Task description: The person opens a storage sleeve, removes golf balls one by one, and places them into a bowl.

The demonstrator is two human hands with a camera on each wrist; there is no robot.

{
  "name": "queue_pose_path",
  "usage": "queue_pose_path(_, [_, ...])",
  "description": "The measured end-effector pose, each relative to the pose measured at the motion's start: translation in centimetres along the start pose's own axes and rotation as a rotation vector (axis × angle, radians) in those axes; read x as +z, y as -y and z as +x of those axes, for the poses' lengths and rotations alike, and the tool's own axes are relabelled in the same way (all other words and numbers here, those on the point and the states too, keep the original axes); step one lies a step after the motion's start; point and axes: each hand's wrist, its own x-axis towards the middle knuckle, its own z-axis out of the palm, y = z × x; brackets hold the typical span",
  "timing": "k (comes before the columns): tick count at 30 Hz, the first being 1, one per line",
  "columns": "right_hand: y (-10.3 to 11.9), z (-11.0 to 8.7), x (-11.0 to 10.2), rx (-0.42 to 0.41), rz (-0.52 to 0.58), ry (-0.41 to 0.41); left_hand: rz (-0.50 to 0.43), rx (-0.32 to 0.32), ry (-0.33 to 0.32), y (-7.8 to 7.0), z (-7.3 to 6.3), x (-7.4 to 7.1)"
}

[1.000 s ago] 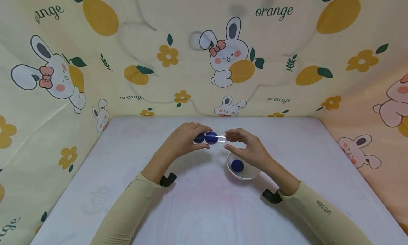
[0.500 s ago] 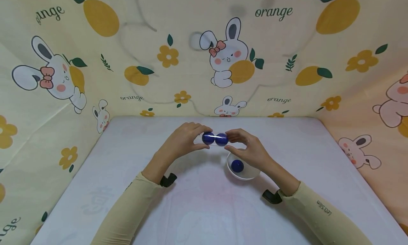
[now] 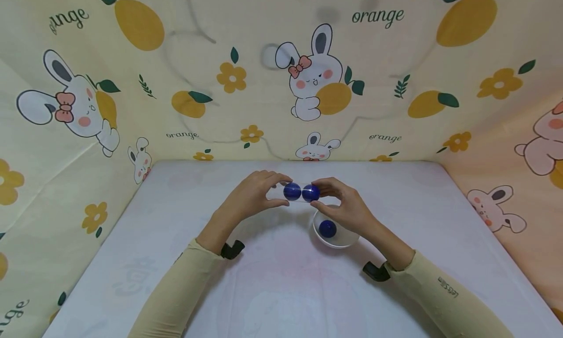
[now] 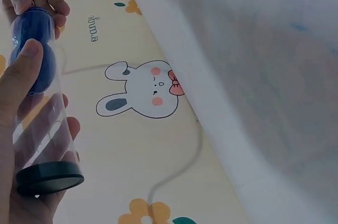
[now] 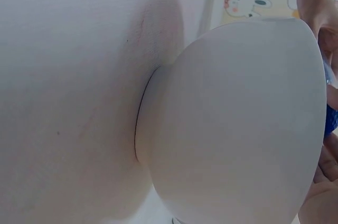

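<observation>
My left hand grips a clear tube held level above the table. Its black end cap sits at the palm end, visible in the left wrist view. Two blue balls lie in a row inside: one blue ball near the left fingertips, another blue ball at the tube's far end. There, the thumb and fingers of my right hand pinch around the end ball. Below the right hand stands a white bowl with a third blue ball in it.
A white cloth covers the table. Behind it and along both sides hangs a printed curtain with rabbits and oranges. Black wrist mounts stick out from both sleeves. The bowl fills much of the right wrist view.
Both balls have slid right along the tube, from the left hand to the end at the right hand. The hands have hardly moved, and the bowl and its ball are still.
</observation>
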Motion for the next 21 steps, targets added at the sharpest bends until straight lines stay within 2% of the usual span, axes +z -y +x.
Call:
queue_pose_path(9, [-0.19,-0.11,-0.11,-0.029,0.005,-0.015,-0.046,0.005,-0.025,0.23,-0.18,0.56])
queue_pose_path(21, [-0.36,-0.33,-0.4,-0.05,-0.014,-0.039,-0.056,-0.04,0.006,-0.07,-0.08,0.49])
